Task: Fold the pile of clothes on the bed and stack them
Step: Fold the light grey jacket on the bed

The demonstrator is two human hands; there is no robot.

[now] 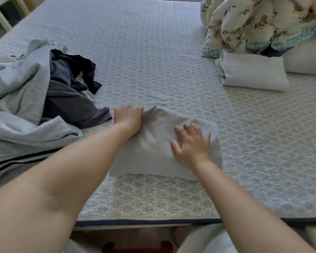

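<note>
— How's the folding going?

— One piece is in hand. A grey garment (159, 143) lies at the centre of the frame on the quilted bed cover (153, 52), already doubled into a rough rectangle. The left hand (129, 118) has its fingers curled round the garment's far left corner, gripping it. The right hand (192, 143) lies flat on top with the fingers spread, pressing the cloth down; it's a bit blurred.

— So that one's nearly finished?

— I'd say close, yes. It looks compact, though the far corner is still bunched up under the left hand. It may want one more fold or just a smoothing.

— Anything stacked yet?

— At the upper right there's a folded pale bundle (252, 72) sitting just in front of a pillow (306, 59) and a flowered duvet (254, 22). I can't tell whether it's a folded garment or bedding, so the stack is one piece at most.

— And what's left?

— Most of it, I reckon. The unfolded pile (35, 92) fills the left of the frame, near the grey piece: a light grey sweatshirt-like thing with dark stripes at its hem, something slate grey, something navy or black tangled in the middle. Several pieces at least, none folded. An early stage, by my reckoning.
</note>
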